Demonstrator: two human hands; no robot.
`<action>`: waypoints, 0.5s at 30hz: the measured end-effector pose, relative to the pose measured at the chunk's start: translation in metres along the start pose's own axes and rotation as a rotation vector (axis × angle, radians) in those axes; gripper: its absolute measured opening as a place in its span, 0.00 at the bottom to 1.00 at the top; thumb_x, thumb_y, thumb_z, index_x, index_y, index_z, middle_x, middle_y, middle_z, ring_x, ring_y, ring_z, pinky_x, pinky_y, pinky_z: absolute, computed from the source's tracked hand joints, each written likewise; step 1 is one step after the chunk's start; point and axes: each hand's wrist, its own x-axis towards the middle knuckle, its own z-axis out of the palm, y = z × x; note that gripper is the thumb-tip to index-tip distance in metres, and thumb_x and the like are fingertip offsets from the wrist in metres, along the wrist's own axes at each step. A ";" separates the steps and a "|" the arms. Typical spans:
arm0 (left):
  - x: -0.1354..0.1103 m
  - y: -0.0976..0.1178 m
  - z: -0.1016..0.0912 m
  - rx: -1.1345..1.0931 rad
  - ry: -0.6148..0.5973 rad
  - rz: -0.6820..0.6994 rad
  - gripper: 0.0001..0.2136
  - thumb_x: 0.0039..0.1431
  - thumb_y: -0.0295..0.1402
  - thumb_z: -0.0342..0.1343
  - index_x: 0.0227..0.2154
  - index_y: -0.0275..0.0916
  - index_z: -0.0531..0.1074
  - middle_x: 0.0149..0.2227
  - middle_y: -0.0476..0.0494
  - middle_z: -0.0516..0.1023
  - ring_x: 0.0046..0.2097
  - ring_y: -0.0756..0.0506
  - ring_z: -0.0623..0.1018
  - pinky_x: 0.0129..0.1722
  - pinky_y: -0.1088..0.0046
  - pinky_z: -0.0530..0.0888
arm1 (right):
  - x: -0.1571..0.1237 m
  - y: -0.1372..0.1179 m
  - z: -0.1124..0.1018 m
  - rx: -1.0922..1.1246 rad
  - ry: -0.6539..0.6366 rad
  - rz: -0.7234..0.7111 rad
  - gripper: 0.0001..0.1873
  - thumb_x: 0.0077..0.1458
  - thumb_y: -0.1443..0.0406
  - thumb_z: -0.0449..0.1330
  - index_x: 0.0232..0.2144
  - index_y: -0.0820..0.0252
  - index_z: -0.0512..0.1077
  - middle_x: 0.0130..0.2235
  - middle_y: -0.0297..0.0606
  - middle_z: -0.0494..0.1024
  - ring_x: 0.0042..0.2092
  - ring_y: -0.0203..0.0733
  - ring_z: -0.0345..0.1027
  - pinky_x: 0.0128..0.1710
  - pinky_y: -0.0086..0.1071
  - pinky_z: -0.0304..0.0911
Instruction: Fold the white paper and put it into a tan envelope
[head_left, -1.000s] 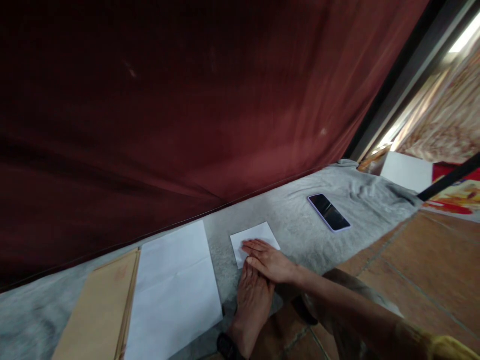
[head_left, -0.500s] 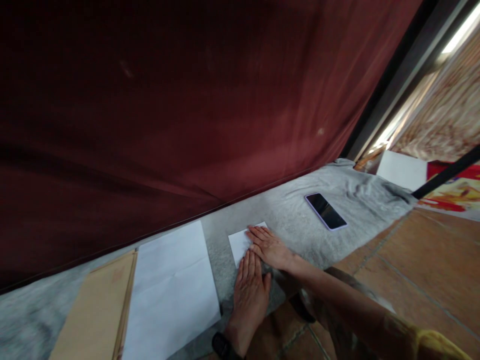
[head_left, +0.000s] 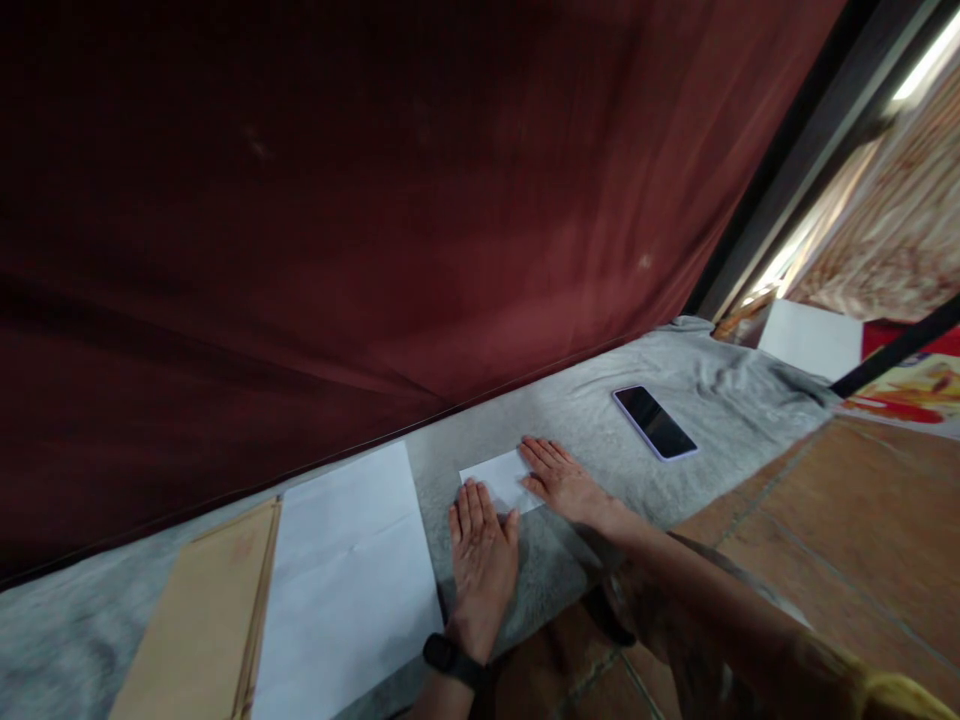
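A small folded white paper [head_left: 501, 477] lies on the grey cloth [head_left: 600, 420] that covers the floor. My left hand [head_left: 480, 545] lies flat, palm down, with its fingertips on the paper's near left corner; a black watch sits on that wrist. My right hand [head_left: 561, 480] presses flat on the paper's right edge, fingers spread. Neither hand grips anything.
A large white sheet [head_left: 349, 570] and a stack of brown envelopes [head_left: 199, 620] lie to the left. A black phone [head_left: 654, 422] rests on the cloth to the right. A dark red curtain [head_left: 375, 220] hangs behind. Tiled floor [head_left: 810, 540] runs at right.
Both hands have slid apart over the small paper: the left moved left and toward me, the right moved right to the paper's edge. The paper looks shorter now.
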 end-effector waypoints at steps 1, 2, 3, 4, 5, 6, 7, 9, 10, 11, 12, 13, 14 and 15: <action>0.003 0.001 0.000 0.002 0.009 -0.015 0.31 0.70 0.42 0.40 0.66 0.20 0.58 0.68 0.21 0.59 0.70 0.33 0.59 0.67 0.49 0.61 | 0.000 0.001 0.000 0.005 0.000 0.001 0.30 0.70 0.57 0.49 0.69 0.63 0.57 0.70 0.49 0.58 0.71 0.50 0.50 0.70 0.52 0.49; 0.006 0.001 -0.001 0.005 0.018 -0.029 0.32 0.70 0.43 0.40 0.66 0.20 0.58 0.68 0.21 0.59 0.70 0.33 0.59 0.67 0.49 0.60 | -0.001 0.001 -0.001 0.009 -0.003 0.002 0.30 0.70 0.56 0.49 0.69 0.63 0.56 0.70 0.49 0.57 0.71 0.50 0.50 0.70 0.52 0.49; 0.009 0.002 -0.001 0.009 0.027 -0.044 0.32 0.70 0.44 0.40 0.66 0.20 0.57 0.68 0.20 0.59 0.70 0.33 0.59 0.67 0.49 0.60 | -0.001 0.001 -0.001 0.014 -0.012 0.002 0.31 0.70 0.55 0.49 0.69 0.63 0.56 0.70 0.50 0.57 0.71 0.50 0.49 0.70 0.52 0.48; 0.012 0.003 -0.002 0.015 0.032 -0.057 0.33 0.70 0.44 0.40 0.66 0.19 0.57 0.68 0.20 0.59 0.70 0.33 0.59 0.68 0.49 0.59 | -0.001 0.000 -0.002 0.020 -0.027 0.003 0.33 0.69 0.53 0.49 0.69 0.63 0.55 0.70 0.50 0.56 0.72 0.51 0.48 0.70 0.52 0.48; 0.014 0.004 -0.002 0.022 0.034 -0.068 0.33 0.70 0.45 0.40 0.66 0.19 0.57 0.68 0.20 0.58 0.70 0.32 0.59 0.68 0.48 0.58 | -0.001 0.000 -0.004 0.026 -0.047 0.006 0.35 0.68 0.51 0.50 0.70 0.64 0.54 0.71 0.51 0.55 0.72 0.52 0.47 0.70 0.52 0.47; 0.016 0.005 -0.002 0.028 0.032 -0.075 0.34 0.70 0.46 0.40 0.66 0.18 0.56 0.68 0.19 0.58 0.70 0.32 0.59 0.68 0.48 0.57 | -0.001 0.000 -0.005 0.035 -0.070 0.009 0.38 0.67 0.48 0.51 0.70 0.65 0.53 0.71 0.51 0.54 0.72 0.52 0.45 0.71 0.52 0.45; 0.017 0.005 -0.002 0.032 0.027 -0.079 0.35 0.70 0.47 0.40 0.66 0.19 0.56 0.68 0.20 0.58 0.70 0.32 0.59 0.68 0.47 0.57 | 0.000 0.001 -0.007 0.047 -0.095 0.014 0.41 0.66 0.46 0.53 0.70 0.65 0.53 0.71 0.52 0.53 0.72 0.53 0.44 0.71 0.51 0.44; 0.018 0.004 -0.002 0.031 0.014 -0.077 0.35 0.69 0.48 0.40 0.67 0.21 0.55 0.69 0.21 0.57 0.71 0.32 0.58 0.68 0.46 0.57 | 0.001 0.004 -0.011 0.081 -0.144 0.023 0.45 0.62 0.44 0.56 0.70 0.64 0.52 0.72 0.51 0.52 0.73 0.54 0.43 0.72 0.52 0.43; 0.018 0.002 -0.002 0.028 0.004 -0.071 0.35 0.69 0.48 0.40 0.68 0.22 0.54 0.69 0.22 0.57 0.71 0.32 0.57 0.68 0.46 0.57 | 0.001 0.006 -0.012 0.101 -0.164 0.026 0.46 0.61 0.43 0.57 0.71 0.63 0.52 0.72 0.51 0.52 0.73 0.54 0.43 0.72 0.52 0.43; 0.018 0.000 -0.002 0.027 -0.008 -0.063 0.34 0.69 0.48 0.41 0.68 0.24 0.54 0.69 0.24 0.57 0.71 0.32 0.57 0.67 0.46 0.57 | 0.002 0.010 -0.014 0.121 -0.180 0.027 0.47 0.60 0.43 0.59 0.71 0.63 0.52 0.72 0.50 0.52 0.73 0.54 0.43 0.72 0.52 0.43; 0.017 -0.003 -0.002 0.028 -0.019 -0.056 0.34 0.70 0.48 0.40 0.69 0.26 0.54 0.69 0.25 0.57 0.71 0.32 0.57 0.67 0.45 0.57 | 0.002 0.013 -0.015 0.139 -0.190 0.025 0.48 0.59 0.44 0.60 0.71 0.62 0.52 0.72 0.50 0.52 0.73 0.55 0.43 0.72 0.52 0.43; 0.017 -0.006 -0.003 0.034 -0.027 -0.055 0.33 0.70 0.48 0.40 0.69 0.28 0.54 0.69 0.26 0.57 0.71 0.32 0.57 0.67 0.44 0.57 | 0.003 0.017 -0.016 0.154 -0.195 0.022 0.48 0.58 0.45 0.62 0.70 0.62 0.53 0.72 0.50 0.52 0.72 0.55 0.44 0.71 0.52 0.43; 0.017 -0.009 -0.004 0.042 -0.032 -0.057 0.33 0.70 0.48 0.40 0.69 0.30 0.54 0.69 0.26 0.57 0.71 0.32 0.58 0.66 0.44 0.57 | 0.004 0.021 -0.016 0.168 -0.197 0.016 0.48 0.58 0.46 0.63 0.70 0.62 0.53 0.71 0.50 0.53 0.72 0.55 0.44 0.71 0.52 0.44; 0.017 -0.012 -0.005 0.053 -0.038 -0.061 0.32 0.70 0.48 0.39 0.69 0.31 0.54 0.69 0.27 0.57 0.71 0.32 0.58 0.66 0.43 0.58 | 0.005 0.025 -0.017 0.181 -0.199 0.009 0.47 0.57 0.47 0.64 0.70 0.61 0.54 0.71 0.50 0.54 0.72 0.55 0.45 0.71 0.51 0.44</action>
